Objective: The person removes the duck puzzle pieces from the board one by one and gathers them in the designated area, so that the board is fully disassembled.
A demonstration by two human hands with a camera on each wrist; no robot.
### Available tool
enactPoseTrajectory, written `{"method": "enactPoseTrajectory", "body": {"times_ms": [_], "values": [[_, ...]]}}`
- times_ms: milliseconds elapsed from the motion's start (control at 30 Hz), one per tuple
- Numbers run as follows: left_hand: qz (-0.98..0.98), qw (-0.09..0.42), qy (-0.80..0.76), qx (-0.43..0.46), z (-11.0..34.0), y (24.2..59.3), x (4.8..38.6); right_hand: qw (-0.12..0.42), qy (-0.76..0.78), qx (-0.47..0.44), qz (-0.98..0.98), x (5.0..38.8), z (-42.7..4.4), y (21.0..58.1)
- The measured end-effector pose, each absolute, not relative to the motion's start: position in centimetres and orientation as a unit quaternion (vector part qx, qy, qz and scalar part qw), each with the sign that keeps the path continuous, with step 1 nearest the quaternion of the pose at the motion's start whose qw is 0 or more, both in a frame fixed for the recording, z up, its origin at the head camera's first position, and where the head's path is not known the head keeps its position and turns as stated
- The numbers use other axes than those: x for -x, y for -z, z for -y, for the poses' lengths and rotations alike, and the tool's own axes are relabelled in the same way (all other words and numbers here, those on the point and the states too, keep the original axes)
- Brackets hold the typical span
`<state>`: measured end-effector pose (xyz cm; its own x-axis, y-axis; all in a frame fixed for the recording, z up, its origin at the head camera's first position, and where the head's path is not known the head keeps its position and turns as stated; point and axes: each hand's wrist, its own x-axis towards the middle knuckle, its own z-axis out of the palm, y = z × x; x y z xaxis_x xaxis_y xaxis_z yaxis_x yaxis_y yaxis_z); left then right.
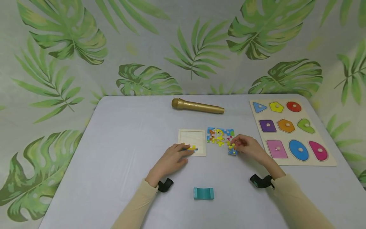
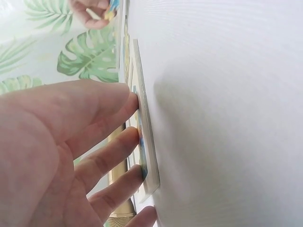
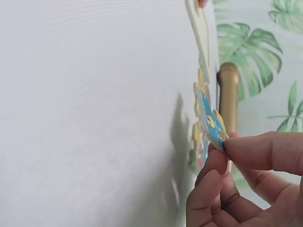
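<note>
A square wooden puzzle tray (image 1: 192,136) lies near the table's middle. My left hand (image 1: 172,159) reaches over its lower left, fingers fairly straight, with fingertips touching a yellow and blue puzzle piece (image 1: 193,148) along the tray's near edge. Part of that piece is hidden under the fingers. To the right of the tray, several joined puzzle pieces (image 1: 219,133) show a yellow animal. Thumb and finger of my right hand (image 1: 251,149) pinch another blue and yellow puzzle piece (image 3: 211,119), raised and tilted beside the joined ones in the right wrist view.
A gold microphone (image 1: 198,106) lies behind the tray. On the right is a shape board (image 1: 294,149) with several coloured knobbed shapes. A teal bridge-shaped block (image 1: 203,193) sits between the forearms. Leaf-patterned cloth (image 1: 197,47) hangs behind the table.
</note>
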<state>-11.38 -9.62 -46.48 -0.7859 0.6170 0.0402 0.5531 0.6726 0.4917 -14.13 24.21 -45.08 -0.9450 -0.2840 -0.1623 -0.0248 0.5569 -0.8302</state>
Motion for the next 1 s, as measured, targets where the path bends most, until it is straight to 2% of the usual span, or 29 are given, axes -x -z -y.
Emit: {"method": "enactPoseTrajectory", "body": {"times_ms": [167, 467, 733, 1000], "values": [[-0.910, 0.058, -0.254, -0.321, 9.6, 46.4, 11.3, 0.140, 0.460, 0.085, -0.873, 13.7, -24.9, 45.8], [-0.912, 0.060, -0.248, -0.320, 9.6, 46.5, 11.3, 0.065, 0.357, 0.107, -0.926, 13.7, -23.6, 46.2], [-0.908, 0.068, -0.254, -0.325, 9.8, 46.7, 11.2, 0.051, 0.308, 0.124, -0.942, 13.3, -22.4, 45.8], [-0.907, 0.067, -0.253, -0.329, 10.5, 46.6, 11.0, 0.035, 0.357, 0.157, -0.920, 13.5, -21.0, 45.6]]}}
